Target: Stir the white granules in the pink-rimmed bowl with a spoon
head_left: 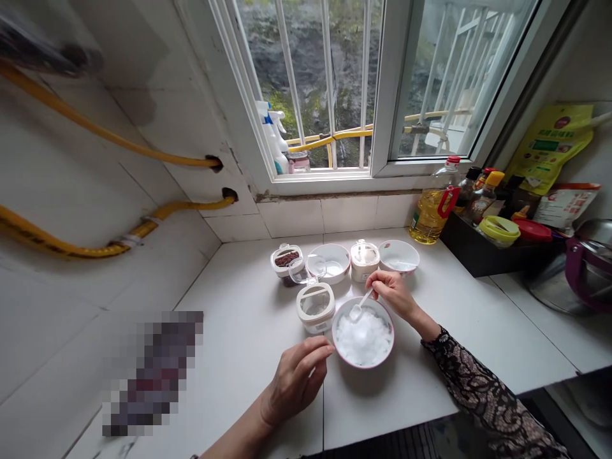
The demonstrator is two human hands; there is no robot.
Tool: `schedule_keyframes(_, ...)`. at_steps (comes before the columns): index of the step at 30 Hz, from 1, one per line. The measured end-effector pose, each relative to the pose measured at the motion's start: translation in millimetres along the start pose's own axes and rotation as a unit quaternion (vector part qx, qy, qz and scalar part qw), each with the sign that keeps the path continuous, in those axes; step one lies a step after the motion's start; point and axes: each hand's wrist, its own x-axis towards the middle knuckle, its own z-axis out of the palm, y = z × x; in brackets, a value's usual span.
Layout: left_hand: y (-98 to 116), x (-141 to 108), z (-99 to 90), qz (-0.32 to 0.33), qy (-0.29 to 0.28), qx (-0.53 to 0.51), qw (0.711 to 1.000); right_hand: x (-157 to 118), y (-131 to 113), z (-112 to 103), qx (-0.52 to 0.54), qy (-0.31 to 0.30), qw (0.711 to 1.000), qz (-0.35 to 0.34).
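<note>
My right hand (394,293) pinches the handle of a small white spoon (356,312). The spoon's scoop end is at the far left part of a round bowl (337,354), over the white grains (364,338) heaped inside. Left of the bowl, my left hand (300,375) is loosely bent with nothing visible in it, its fingertips close to the rim; whether they touch it I cannot tell. Just beyond that hand stands a square seasoning jar (315,319) with its clear lid (310,269) raised.
Behind are a jar of dark reddish grains (287,260), a white bowl (335,274), a jar with pale contents (364,260) and another bowl (399,255). An oil bottle (429,213) stands by a black rack (459,247) of condiments. A pot (593,268) sits at right.
</note>
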Motion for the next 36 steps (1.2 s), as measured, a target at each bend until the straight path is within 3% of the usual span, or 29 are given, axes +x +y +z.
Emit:
schedule_keyframes(11,4,4,0.9,0.026,-0.054,-0.014,0.998,-2,-3,-1,-0.043,-0.007,0.999,-0.024)
schedule_keyframes(21,1,2,4.9,0.035,-0.092,-0.013,0.995,-8,-9,0,-0.125,-0.025,0.983,-0.130)
schedule_keyframes(29,6,9,0.2,0.031,-0.108,-0.029,0.993,-11,-13,0,-0.071,-0.037,0.992,-0.098)
schedule_keyframes(36,8,9,-3.9,0.012,-0.130,-0.054,0.990,-14,-16,-1,-0.136,-0.042,0.980,-0.138)
